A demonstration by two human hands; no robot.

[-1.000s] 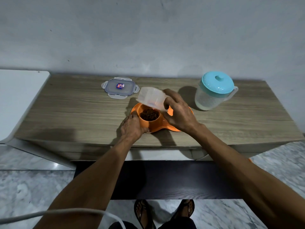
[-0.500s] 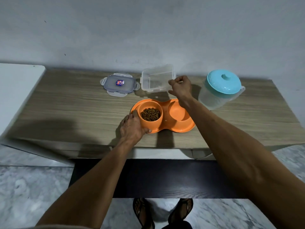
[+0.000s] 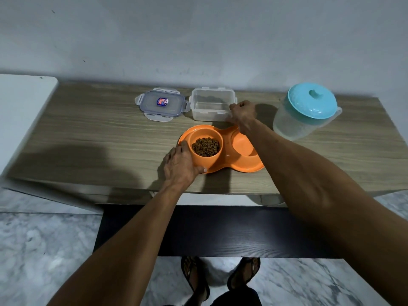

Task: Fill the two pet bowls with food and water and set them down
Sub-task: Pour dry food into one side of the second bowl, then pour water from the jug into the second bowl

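Observation:
An orange double pet bowl (image 3: 247, 166) sits near the front edge of the wooden table (image 3: 99, 140). Its left cup (image 3: 206, 146) holds brown kibble; its right cup (image 3: 241, 143) is empty and partly hidden by my right forearm. My left hand (image 3: 180, 166) grips the left cup's outer wall. Behind the bowl, a clear plastic container (image 3: 212, 104) stands upright and empty on the table, and my right hand (image 3: 241, 113) pinches its right rim. A translucent water pitcher (image 3: 304, 113) with a teal lid stands to the right.
The container's clear lid (image 3: 162, 103) with a small sticker lies flat left of the container. A white surface (image 3: 19, 102) adjoins the table's left end. A grey wall runs behind. My sandalled feet stand on marble floor below a dark shelf (image 3: 220, 230).
My right hand tipped the clear container over the left cup, then carried it back and set it upright on the table behind the bowl. My left hand stayed on the left cup.

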